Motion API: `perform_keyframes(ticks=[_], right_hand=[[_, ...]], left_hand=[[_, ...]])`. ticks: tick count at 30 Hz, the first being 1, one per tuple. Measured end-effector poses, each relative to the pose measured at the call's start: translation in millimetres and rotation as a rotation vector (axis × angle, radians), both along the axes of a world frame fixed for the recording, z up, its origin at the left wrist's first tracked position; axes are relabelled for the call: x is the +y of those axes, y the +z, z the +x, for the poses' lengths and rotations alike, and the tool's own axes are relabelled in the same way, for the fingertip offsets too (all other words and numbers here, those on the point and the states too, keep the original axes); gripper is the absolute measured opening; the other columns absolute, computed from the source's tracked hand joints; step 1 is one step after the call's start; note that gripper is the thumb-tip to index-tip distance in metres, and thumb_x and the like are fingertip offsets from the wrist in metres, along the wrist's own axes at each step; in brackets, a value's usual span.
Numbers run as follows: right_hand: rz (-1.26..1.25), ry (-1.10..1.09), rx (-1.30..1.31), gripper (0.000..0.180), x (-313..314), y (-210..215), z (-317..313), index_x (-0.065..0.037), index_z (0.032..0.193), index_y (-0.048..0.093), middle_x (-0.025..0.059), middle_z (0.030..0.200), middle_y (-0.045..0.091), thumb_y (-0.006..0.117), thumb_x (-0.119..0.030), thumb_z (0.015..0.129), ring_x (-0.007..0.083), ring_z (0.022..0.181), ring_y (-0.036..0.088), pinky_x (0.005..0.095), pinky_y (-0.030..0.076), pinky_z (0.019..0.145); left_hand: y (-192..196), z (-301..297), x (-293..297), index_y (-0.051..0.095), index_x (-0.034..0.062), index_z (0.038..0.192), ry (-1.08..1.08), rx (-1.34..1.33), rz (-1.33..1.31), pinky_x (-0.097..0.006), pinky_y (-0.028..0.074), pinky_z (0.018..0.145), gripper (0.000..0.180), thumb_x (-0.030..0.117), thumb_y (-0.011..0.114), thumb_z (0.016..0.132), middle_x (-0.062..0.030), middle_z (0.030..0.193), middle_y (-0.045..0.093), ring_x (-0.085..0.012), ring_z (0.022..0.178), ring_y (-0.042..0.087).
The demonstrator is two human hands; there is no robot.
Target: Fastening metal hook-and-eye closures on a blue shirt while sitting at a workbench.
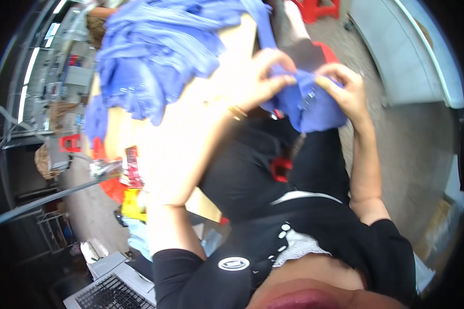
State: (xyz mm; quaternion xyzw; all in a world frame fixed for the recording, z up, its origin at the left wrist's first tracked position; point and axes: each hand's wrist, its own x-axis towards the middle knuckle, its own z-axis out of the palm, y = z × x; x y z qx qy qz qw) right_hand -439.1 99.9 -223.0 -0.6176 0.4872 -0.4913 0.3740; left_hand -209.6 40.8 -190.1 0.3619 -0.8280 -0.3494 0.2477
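A piece of blue-purple fabric [319, 116] hangs between my hands above my lap, with small pale marks on it. My left hand [273, 77] pinches its upper edge between thumb and fingers. On the other side, my right hand [348, 92] grips the same edge, thumb and fingertips closed on it. The fabric drapes down over my black trousers. A large crumpled heap of the same blue cloth [160, 46] lies on the pale table [232, 64] to my left, and a strip of it reaches toward my hands. Motion blurs the fine detail.
A white cabinet-like unit [397, 51] stands at the right. Red stools [317, 9] show at the far side and farther left. Small packets [133, 167] and a yellow item [134, 205] sit by the table's near left edge. At lower left is a black grid-like panel [111, 293].
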Motion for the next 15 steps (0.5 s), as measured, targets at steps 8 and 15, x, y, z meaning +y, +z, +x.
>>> perform_keyframes(ticks=[8, 15], right_hand=[[-0.113, -0.14, -0.009, 0.008, 4.2, -7.3, 15.0, -0.002, 0.088, 0.067, -0.0061, 0.072, 0.051, 0.07, -0.002, 0.081, 0.0007, 0.064, 0.04, 0.0177, 0.032, 0.055], [-0.269, -0.186, -0.024, 0.01, -9.0, -9.4, 38.2, -0.005, 0.087, 0.07, -0.0067, 0.061, 0.047, 0.074, -0.008, 0.078, 0.0022, 0.056, 0.039, 0.0206, 0.031, 0.05]], left_hand=[[-7.6, -9.0, 17.5, 0.074, 0.0088, 0.085, 0.026, -0.27, -0.121, -0.035, 0.05, 0.074, 0.047, 0.054, 0.074, 0.073, -0.0123, 0.097, 0.055, -0.0269, 0.087, 0.059], [-25.7, 16.2, -16.5, 0.074, 0.0093, 0.091, -0.148, -0.011, 0.232, -0.03, 0.044, 0.078, 0.019, 0.025, 0.071, 0.082, -0.0042, 0.084, 0.059, -0.0181, 0.087, 0.054]])
